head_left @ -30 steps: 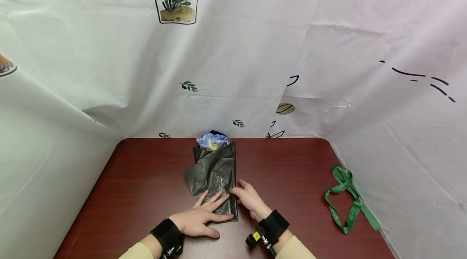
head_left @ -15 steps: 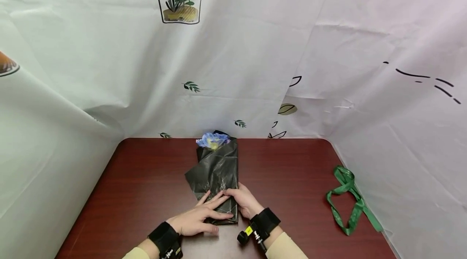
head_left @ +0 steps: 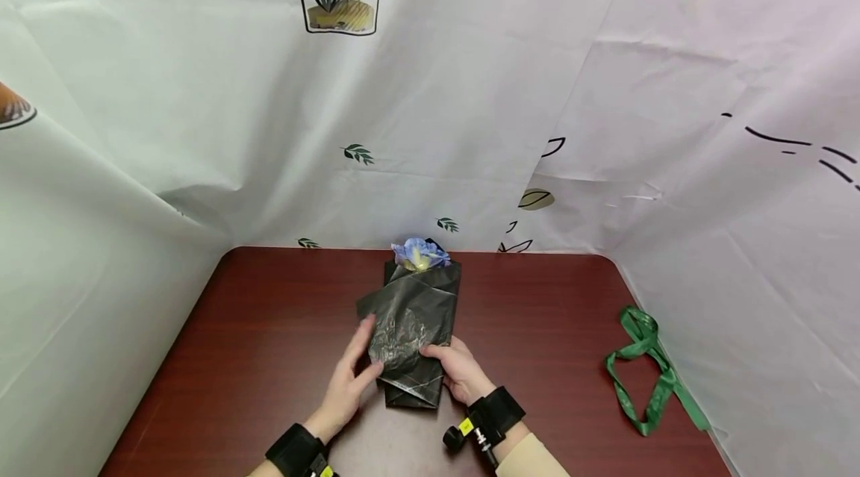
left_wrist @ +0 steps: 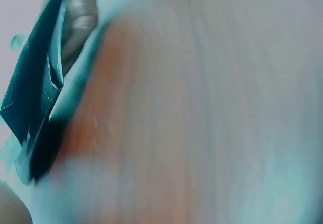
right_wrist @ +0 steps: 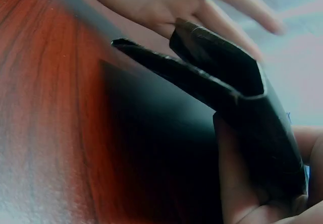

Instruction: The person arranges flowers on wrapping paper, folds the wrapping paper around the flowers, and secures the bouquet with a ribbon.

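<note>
A blue artificial-looking flower point(head_left: 419, 254) pokes from the top of a folded black paper wrap point(head_left: 413, 305). My right hand point(head_left: 461, 371) grips the wrap by its lower right edge, thumb on the front and fingers behind. In the right wrist view the wrap point(right_wrist: 262, 133) is raised off the table, its bottom end gaping between folded layers. My left hand point(head_left: 344, 387) is beside the wrap's lower left edge with its fingers extended; the palm point(right_wrist: 156, 4) faces the wrap in the right wrist view. The stem is hidden inside.
A green ribbon point(head_left: 648, 343) lies loosely looped at the right edge of the reddish-brown table point(head_left: 282, 328). White printed cloth point(head_left: 457, 89) hangs behind the table and along both sides.
My left hand has come off the front of the wrap to its left side. My right hand has taken hold of the right edge, and the wrap is lifted and tilted slightly right.
</note>
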The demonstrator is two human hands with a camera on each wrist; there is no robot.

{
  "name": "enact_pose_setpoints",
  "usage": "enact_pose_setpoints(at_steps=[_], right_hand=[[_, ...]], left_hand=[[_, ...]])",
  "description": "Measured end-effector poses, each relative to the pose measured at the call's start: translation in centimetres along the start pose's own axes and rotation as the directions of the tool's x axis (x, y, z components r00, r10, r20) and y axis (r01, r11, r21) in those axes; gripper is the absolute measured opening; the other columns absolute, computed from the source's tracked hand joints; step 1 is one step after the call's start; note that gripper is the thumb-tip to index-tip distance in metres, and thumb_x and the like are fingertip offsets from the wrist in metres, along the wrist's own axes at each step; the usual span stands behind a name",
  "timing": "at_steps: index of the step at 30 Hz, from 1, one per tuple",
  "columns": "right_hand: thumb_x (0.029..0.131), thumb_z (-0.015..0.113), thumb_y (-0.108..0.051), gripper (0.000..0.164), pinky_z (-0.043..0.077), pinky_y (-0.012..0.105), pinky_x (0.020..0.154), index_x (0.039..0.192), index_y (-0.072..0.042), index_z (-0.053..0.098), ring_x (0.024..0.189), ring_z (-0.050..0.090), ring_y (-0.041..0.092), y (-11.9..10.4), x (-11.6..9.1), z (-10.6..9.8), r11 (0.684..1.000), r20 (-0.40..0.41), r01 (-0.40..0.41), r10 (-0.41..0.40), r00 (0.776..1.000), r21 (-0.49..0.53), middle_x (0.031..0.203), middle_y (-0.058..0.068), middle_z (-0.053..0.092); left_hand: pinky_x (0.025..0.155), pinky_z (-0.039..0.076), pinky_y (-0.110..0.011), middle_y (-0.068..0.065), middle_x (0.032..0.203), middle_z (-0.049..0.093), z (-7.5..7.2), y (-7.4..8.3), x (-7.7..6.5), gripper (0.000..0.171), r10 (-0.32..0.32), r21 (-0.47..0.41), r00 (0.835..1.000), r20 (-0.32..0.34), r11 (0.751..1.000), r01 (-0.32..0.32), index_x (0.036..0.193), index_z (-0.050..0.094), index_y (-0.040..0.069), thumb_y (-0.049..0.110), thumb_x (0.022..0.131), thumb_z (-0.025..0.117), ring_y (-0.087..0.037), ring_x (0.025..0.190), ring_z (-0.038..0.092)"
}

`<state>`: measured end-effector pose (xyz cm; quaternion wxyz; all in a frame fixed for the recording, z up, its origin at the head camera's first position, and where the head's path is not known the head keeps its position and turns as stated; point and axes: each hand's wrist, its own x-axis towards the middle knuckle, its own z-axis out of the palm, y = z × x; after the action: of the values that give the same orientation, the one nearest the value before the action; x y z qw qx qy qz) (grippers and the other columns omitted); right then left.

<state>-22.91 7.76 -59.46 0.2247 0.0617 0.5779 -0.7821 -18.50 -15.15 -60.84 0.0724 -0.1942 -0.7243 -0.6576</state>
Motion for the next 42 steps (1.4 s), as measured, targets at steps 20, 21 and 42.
enact_pose_setpoints(at_steps=[20,21,42], right_hand=[[0.098,0.077,-0.014,0.063,0.056,0.033,0.097,0.153,-0.001,0.049,0.113,0.07,0.02,1.3,-1.4,0.7,0.988,-0.04,0.155,-0.156,0.987,-0.014,0.135,0.009,0.069],[0.098,0.077,-0.014,0.062,0.056,0.033,0.097,0.152,0.0,0.049,0.112,0.071,0.02,1.4,-1.4,0.8,0.987,-0.038,0.161,-0.161,0.986,-0.01,0.133,0.009,0.07],[0.113,0.051,-0.029,0.075,0.051,0.035,0.102,0.167,0.009,0.017,0.126,0.061,0.018,0.9,-1.8,-2.1,0.987,0.199,0.122,-0.142,0.97,0.106,0.147,0.016,0.058]], left_hand=[[0.107,0.053,-0.037,-0.002,0.131,0.067,3.9,2.1,-1.1,0.047,-0.581,-0.701,0.792,0.19,0.484,0.523,0.15,0.038,0.0,0.002,0.108,0.058,-0.016,0.12,0.067],[0.107,0.053,-0.038,-0.002,0.132,0.067,4.0,2.1,-1.2,0.046,-0.573,-0.701,0.795,0.197,0.485,0.523,0.15,0.039,0.001,0.002,0.107,0.059,-0.016,0.121,0.067],[0.106,0.054,-0.034,0.007,0.136,0.068,0.9,3.4,-3.9,0.05,-0.46,-0.696,0.885,0.07,0.613,0.374,0.14,0.054,0.024,-0.01,0.104,0.057,-0.012,0.125,0.065]])
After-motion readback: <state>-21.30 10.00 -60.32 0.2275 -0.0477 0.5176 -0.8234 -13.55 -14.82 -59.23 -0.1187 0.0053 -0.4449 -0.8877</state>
